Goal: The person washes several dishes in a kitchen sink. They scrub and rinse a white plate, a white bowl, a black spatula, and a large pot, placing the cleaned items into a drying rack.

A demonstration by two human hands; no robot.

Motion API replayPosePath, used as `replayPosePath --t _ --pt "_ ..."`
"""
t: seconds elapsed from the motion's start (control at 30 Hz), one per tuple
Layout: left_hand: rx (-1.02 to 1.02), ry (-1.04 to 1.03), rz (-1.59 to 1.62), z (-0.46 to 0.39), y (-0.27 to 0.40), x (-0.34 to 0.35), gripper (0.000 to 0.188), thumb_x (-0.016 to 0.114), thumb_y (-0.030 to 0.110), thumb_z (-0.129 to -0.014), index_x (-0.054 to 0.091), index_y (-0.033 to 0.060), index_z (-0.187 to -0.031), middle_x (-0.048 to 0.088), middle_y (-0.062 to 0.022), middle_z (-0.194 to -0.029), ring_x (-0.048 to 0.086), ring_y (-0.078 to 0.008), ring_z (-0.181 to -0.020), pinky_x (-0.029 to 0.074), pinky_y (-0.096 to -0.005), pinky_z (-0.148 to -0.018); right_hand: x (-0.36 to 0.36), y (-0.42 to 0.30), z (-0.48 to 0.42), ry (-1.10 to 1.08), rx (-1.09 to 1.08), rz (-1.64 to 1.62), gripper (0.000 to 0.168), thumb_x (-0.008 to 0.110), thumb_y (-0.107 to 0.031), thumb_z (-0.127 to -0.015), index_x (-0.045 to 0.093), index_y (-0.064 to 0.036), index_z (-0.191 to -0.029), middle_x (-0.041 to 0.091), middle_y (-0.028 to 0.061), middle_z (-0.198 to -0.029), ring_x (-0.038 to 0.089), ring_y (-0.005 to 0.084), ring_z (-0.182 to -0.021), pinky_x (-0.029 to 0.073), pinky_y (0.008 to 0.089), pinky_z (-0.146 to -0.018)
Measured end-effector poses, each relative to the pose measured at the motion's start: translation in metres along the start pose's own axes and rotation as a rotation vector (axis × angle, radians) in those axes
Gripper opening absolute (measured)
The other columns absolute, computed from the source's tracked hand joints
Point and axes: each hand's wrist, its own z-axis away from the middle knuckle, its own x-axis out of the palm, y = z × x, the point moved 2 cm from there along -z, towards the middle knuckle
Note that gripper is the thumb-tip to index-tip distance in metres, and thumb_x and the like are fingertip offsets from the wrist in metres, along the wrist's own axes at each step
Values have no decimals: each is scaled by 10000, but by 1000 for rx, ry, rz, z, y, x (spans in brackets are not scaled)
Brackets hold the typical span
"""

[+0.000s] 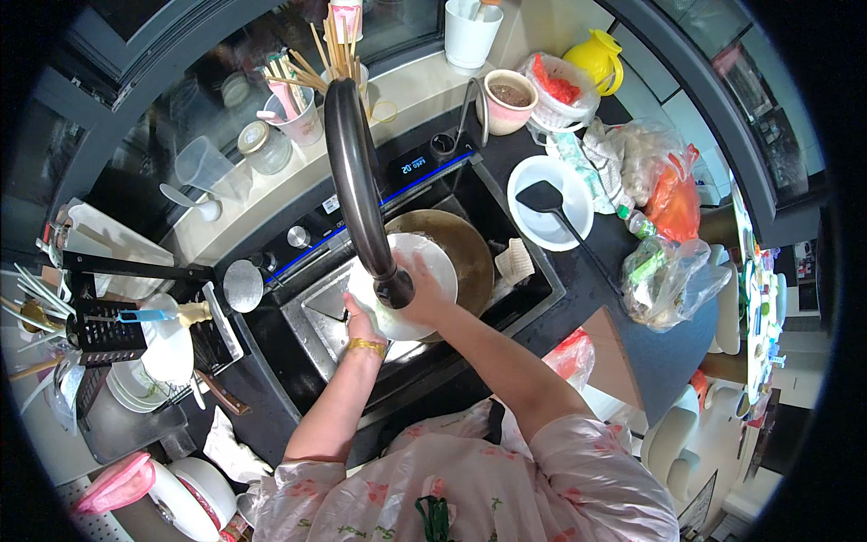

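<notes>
A white plate [443, 267] is tilted in the sink under the dark metal faucet [352, 176], whose spout hides its middle. At the plate's left edge, my left hand [361, 324] grips it, thumb up, with a yellow band around the wrist. My right hand [428, 291] lies across the plate's inner face; whether anything is under its palm is hidden. Behind the plate, a brown wok [477, 244] sits in the sink basin [318, 298]. A pale scrub brush [515, 261] rests at the basin's right side.
To the right stands a white basin [528, 169] with a black spatula [545, 198] across it. Plastic bags [667, 278] crowd the counter beyond. A dish rack [112, 332] holds plates and utensils on the left. Jars and cups [267, 149] line the windowsill.
</notes>
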Motion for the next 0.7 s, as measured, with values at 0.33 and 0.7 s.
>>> replayPosePath --t 0.33,0.7 --pt "-111 73 26 41 -9 57 711 258 666 -839 434 143 -1288 466 -60 -1293 445 -276 -1170 365 -426 -965 0 -1 13 -112 -42 134 497 459 -358 -859 422 -128 -1298 319 100 -1395 228 259 -1322 153 486 -1062" --pt "-86 53 -18 28 -10 38 721 223 669 -845 460 127 -1258 501 -64 -1254 489 -277 -1121 382 -425 -950 -9 13 51 -268 -137 -23 515 494 -296 -852 375 -112 -1318 263 71 -1426 219 261 -1326 135 475 -1073"
